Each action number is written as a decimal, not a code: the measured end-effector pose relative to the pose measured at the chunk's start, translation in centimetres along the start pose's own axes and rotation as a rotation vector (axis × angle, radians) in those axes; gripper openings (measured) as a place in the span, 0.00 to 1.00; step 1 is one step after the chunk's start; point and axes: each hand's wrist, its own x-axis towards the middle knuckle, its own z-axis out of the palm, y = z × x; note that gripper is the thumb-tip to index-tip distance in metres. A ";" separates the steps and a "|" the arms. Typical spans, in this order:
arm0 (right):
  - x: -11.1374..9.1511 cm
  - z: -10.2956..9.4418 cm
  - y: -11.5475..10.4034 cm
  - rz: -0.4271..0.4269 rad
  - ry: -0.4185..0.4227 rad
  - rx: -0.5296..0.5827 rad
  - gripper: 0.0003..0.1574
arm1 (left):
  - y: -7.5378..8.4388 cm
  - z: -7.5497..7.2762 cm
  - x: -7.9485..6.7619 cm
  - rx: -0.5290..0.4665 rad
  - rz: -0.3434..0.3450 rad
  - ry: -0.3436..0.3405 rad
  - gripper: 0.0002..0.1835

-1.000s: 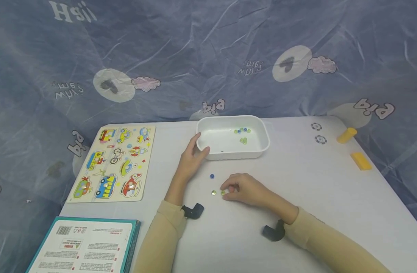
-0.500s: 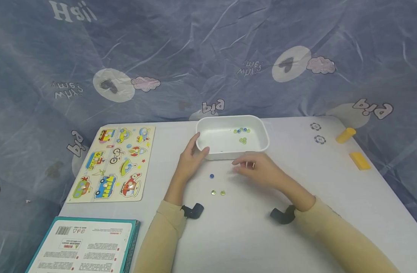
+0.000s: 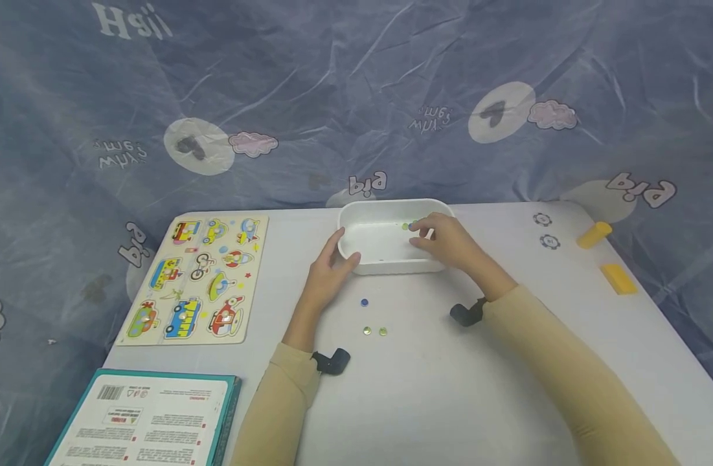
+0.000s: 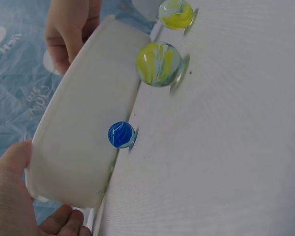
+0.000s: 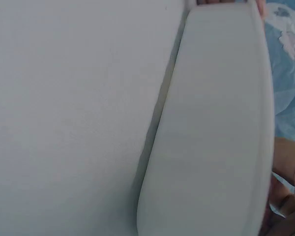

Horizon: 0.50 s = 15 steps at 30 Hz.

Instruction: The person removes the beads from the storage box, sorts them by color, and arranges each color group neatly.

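Note:
A white rectangular tray (image 3: 391, 266) stands at the back of the table. My left hand (image 3: 323, 275) holds its left end, thumb at the near corner and fingers along the side. Over the tray's right part is my right hand (image 3: 446, 241), with thumb and index fingertips apart. A green marble (image 3: 405, 226) and a blue marble (image 3: 411, 227) show right at its fingertips; the hand hides the tray's right inside. On the table in front lie a blue marble (image 4: 121, 134) and two yellow-green marbles, one nearer (image 4: 159, 64) and one farther (image 4: 176, 14) in the left wrist view.
At the left lies a wooden vehicle puzzle board (image 3: 195, 278), with a teal-edged box (image 3: 146, 414) nearer me. A yellow cylinder (image 3: 594, 235) and a yellow block (image 3: 619, 279) sit by the right edge. A patterned cloth (image 3: 309, 97) hangs behind the table.
My right hand has left the two green marbles on the table, moved up past the tray's near wall and reached inside. My left hand has stayed on the tray.

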 end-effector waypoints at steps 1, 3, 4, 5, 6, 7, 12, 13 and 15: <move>0.5 0.1 0.1 0.014 -0.024 -0.016 0.20 | 0.0 0.0 0.0 -0.002 -0.001 0.000 0.38; 1.3 0.3 0.4 0.035 -0.063 -0.042 0.22 | 0.0 0.0 -0.1 -0.008 -0.002 0.003 0.38; 1.7 0.4 0.5 0.043 -0.081 -0.053 0.22 | 0.0 0.0 -0.1 -0.012 -0.002 0.002 0.37; 2.0 0.5 0.7 0.054 -0.094 -0.059 0.22 | 0.1 0.0 -0.1 -0.017 0.001 0.002 0.37; 2.3 0.6 0.8 0.068 -0.102 -0.059 0.22 | 0.1 0.0 -0.1 -0.019 0.002 0.001 0.36; 2.5 0.7 0.9 0.083 -0.110 -0.061 0.22 | 0.1 0.0 -0.1 -0.020 0.005 0.000 0.36; 3.4 1.3 1.3 0.155 -0.132 -0.070 0.21 | 0.3 0.0 -0.2 -0.015 0.015 0.008 0.35; 3.5 1.4 1.4 0.160 -0.137 -0.078 0.21 | 0.3 0.0 -0.2 -0.014 0.015 0.011 0.35; 3.6 1.6 1.4 0.156 -0.140 -0.096 0.21 | 0.3 0.0 -0.3 -0.013 0.015 0.015 0.35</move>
